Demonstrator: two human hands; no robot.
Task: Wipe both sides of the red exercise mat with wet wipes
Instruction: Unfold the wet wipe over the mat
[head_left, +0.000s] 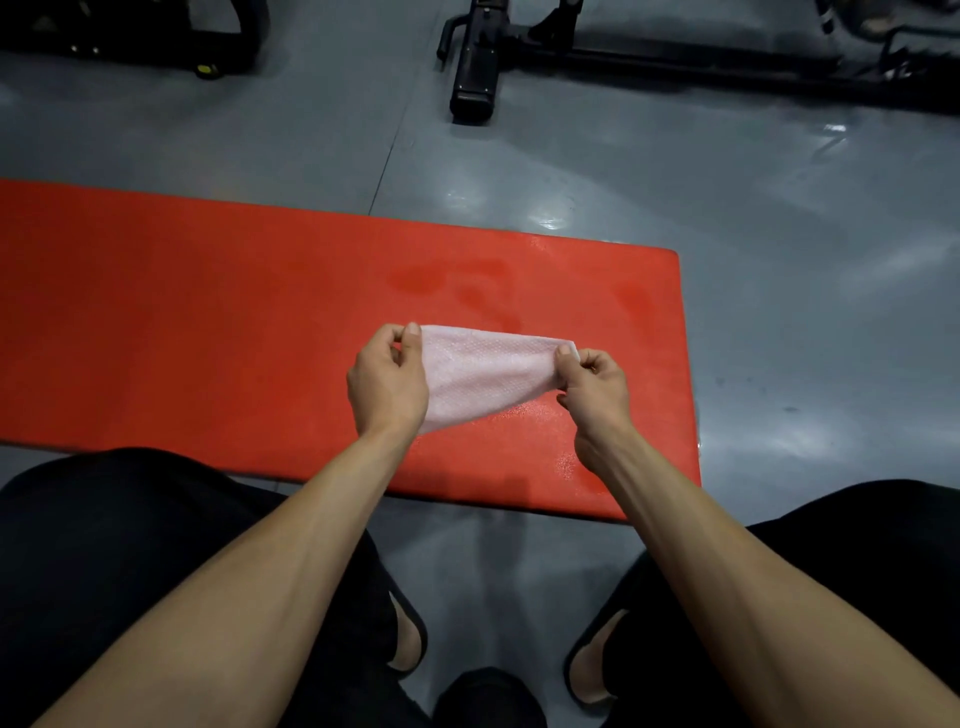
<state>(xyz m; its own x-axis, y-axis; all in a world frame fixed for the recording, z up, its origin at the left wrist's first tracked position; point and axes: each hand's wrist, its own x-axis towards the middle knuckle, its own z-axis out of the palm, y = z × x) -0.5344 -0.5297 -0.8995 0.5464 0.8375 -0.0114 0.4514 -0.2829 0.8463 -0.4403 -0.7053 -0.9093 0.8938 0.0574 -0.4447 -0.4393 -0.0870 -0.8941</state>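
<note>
Your left hand (387, 382) and right hand (595, 387) pinch a wet wipe (480, 376) taut above the red mat (208, 322), near its right edge; unfolding looks underway, pressing down likely next.

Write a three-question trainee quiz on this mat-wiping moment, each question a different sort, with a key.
1. True or false: the wet wipe lies flat on the red mat.
2. Which hand pinches the wipe? A) left hand only B) right hand only C) both
3. Fill in: beyond the mat, black gym ____ stands on the grey floor.

Key: 1 false, it is held stretched above the mat; 2 C; 3 equipment.
</note>
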